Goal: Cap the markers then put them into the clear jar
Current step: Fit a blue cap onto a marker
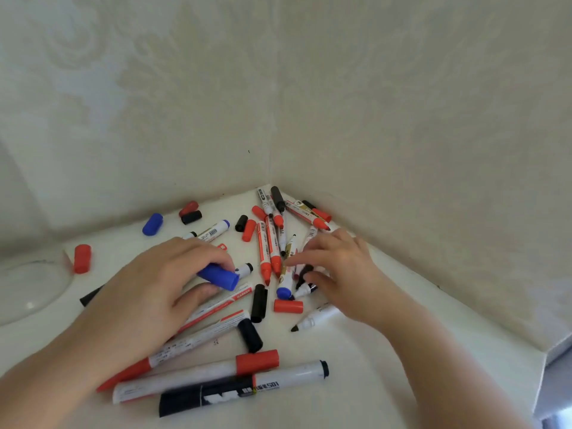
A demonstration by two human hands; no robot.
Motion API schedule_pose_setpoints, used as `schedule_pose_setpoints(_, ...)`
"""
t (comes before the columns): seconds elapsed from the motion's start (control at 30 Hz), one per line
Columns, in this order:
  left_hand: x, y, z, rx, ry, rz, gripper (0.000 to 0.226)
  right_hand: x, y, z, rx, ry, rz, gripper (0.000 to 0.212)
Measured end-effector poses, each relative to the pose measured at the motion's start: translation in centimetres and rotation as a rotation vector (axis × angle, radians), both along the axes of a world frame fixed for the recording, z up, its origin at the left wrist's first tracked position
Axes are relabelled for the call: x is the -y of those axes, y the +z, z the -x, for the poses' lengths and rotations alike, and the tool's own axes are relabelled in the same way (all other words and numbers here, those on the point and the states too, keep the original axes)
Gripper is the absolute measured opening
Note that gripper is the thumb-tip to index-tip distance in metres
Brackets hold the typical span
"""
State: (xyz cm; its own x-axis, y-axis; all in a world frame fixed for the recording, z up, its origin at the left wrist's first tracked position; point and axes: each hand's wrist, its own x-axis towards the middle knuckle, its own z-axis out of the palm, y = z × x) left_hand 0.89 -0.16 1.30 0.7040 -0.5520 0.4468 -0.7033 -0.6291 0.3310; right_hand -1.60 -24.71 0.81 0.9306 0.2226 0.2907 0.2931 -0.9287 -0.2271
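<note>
Several markers and loose caps in red, blue and black lie scattered on the white table [356, 382]. My left hand [148, 292] grips a blue cap [218, 276] between fingers and thumb, its open end facing right. My right hand [337, 274] reaches into the pile, its fingertips on a small dark piece [306, 270] above a blue-ended marker [284, 284]; whether it pinches that piece I cannot tell. The clear jar [31, 289] lies at the left edge, only partly in view.
Two walls meet in a corner right behind the pile. Capped markers [216, 379] lie near the front edge. Loose caps: blue [152, 224], red [82, 258], black [258, 303], red [288, 305]. An uncapped black-tipped marker [315, 318] lies under my right wrist. The table's edge drops off at right.
</note>
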Motion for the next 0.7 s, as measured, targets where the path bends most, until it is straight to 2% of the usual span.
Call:
schedule_pose_setpoints(0.1, 0.2, 0.8, 0.0, -0.051, 0.024, -0.042, 0.032, -1.9, 0.0, -0.1, 0.068, 0.078, 0.237, 0.043)
schedule_pose_setpoints(0.2, 0.8, 0.9, -0.3, -0.090, 0.054, -0.027, 0.021, -2.8, 0.1, 0.0, 0.085, 0.083, 0.450, 0.040)
schedule_pose_setpoints(0.37, 2.1, -0.4, -0.4, -0.156, 0.079, 0.166, 0.023, -3.7, -0.4, -0.1, 0.201, 0.107, 0.465, 0.028)
schedule_pose_setpoints(0.47, 1.8, -1.3, -0.7, -0.183, 0.084, 0.219, 0.028, -3.4, -0.3, -0.9, 0.291, 0.072, 0.390, 0.034)
schedule_pose_setpoints(0.5, 1.6, -1.4, -0.8, -0.190, 0.101, 0.233, 0.028, -3.2, -0.1, -0.7, 0.362, 0.025, 0.251, 0.035)
schedule_pose_setpoints(0.57, 1.4, -1.6, -0.9, -0.179, 0.142, 0.248, 0.027, -3.1, 0.8, 0.2, 0.445, -0.055, -0.251, 0.028)
schedule_pose_setpoints(0.63, 1.4, -1.7, -1.0, -0.138, 0.164, 0.233, 0.026, -3.2, 1.6, 1.2, 0.324, -0.048, -0.888, 0.019)
schedule_pose_setpoints(0.67, 1.4, -1.7, -1.0, -0.119, 0.167, 0.227, 0.027, -3.2, 1.7, 1.5, 0.274, -0.025, -1.133, 0.015)
schedule_pose_setpoints(0.7, 1.5, -1.7, -1.1, -0.103, 0.169, 0.230, 0.026, -3.0, 1.7, 1.6, 0.239, -0.008, -1.286, 0.014)
